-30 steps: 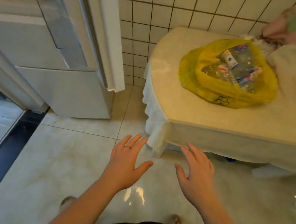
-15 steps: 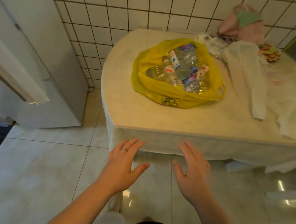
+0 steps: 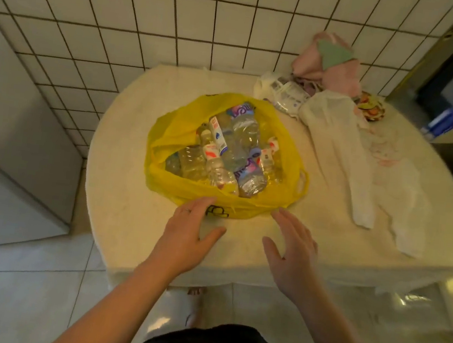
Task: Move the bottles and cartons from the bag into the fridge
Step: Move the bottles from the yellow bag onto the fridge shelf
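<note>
A yellow plastic bag (image 3: 172, 135) lies open on the cream-covered table (image 3: 119, 191). Inside it are several clear plastic bottles (image 3: 242, 133) with white, red and purple labels. My left hand (image 3: 186, 235) hovers over the table with fingers straight, its fingertips at the bag's near edge. My right hand (image 3: 291, 247) is spread open just right of it, fingertips near the bag's front right rim. Neither hand holds anything. The grey fridge (image 3: 7, 142) stands at the left edge, only its side showing.
White cloths (image 3: 344, 164) and pink fabric (image 3: 328, 66) lie on the table's right and back. A crumpled white wrapper (image 3: 284, 95) sits behind the bag. A tiled wall backs the table. A doorway opens at the far right. My bare foot (image 3: 196, 294) shows on the glossy floor.
The view has swung from the fridge to the table and come closer. Both hands have moved forward from below the table's edge to the bag's near rim.
</note>
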A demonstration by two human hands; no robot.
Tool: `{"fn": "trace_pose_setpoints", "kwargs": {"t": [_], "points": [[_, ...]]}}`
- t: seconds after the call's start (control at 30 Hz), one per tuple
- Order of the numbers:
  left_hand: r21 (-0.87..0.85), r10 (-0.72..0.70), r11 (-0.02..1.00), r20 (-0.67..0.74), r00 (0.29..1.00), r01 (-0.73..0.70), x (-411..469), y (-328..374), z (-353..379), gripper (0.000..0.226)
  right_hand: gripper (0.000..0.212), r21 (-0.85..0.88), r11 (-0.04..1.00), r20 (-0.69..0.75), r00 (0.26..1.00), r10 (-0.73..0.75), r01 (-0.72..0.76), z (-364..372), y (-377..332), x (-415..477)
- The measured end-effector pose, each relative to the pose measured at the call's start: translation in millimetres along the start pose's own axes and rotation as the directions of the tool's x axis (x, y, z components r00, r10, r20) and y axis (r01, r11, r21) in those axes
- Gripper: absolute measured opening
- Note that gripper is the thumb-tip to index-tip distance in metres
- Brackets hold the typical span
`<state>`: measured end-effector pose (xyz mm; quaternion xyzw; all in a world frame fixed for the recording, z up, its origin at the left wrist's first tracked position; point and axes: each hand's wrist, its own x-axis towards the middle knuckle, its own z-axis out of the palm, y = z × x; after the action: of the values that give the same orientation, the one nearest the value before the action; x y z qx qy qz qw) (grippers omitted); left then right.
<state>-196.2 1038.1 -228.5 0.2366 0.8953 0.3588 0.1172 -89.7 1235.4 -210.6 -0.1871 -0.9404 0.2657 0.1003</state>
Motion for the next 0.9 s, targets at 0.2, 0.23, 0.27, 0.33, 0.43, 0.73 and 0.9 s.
{"fn": "trace_pose_setpoints", "kwargs": {"t": [0.2,0.23,0.27,0.33,0.43,0.73,0.9], "points": [[-0.191,-0.06,0.98,-0.013,0.998,0.056,86,7,-20,0.064,0.052,0.116,0.993,0.028,1.0,0.008,-0.011,1,-12,81],[-0.215,-0.081,0.974,-0.01,0.997,0.077,98,7,-21,0.065,0.05,0.142,0.99,0.032,0.999,0.01,-0.014,2,-13,92],[-0.243,-0.101,0.965,-0.009,0.995,0.096,108,10,-22,0.066,0.048,0.163,0.986,0.038,0.999,0.012,-0.018,4,-14,102],[-0.286,-0.135,0.95,-0.013,0.991,0.126,125,15,-22,0.066,0.046,0.191,0.981,0.044,0.999,0.012,-0.021,6,-15,120],[-0.3,-0.2,0.935,-0.009,0.98,0.188,152,20,-25,0.067,0.043,0.192,0.981,0.066,0.998,-0.001,-0.012,8,-17,149],[-0.312,-0.351,0.894,-0.04,0.935,0.322,210,22,-16,0.066,0.057,0.213,0.967,0.284,0.956,0.076,-0.141,22,-12,246],[-0.281,-0.438,0.864,-0.008,0.899,0.419,230,22,-16,0.075,0.069,0.261,0.942,0.372,0.923,0.102,-0.21,36,-9,270]]}}
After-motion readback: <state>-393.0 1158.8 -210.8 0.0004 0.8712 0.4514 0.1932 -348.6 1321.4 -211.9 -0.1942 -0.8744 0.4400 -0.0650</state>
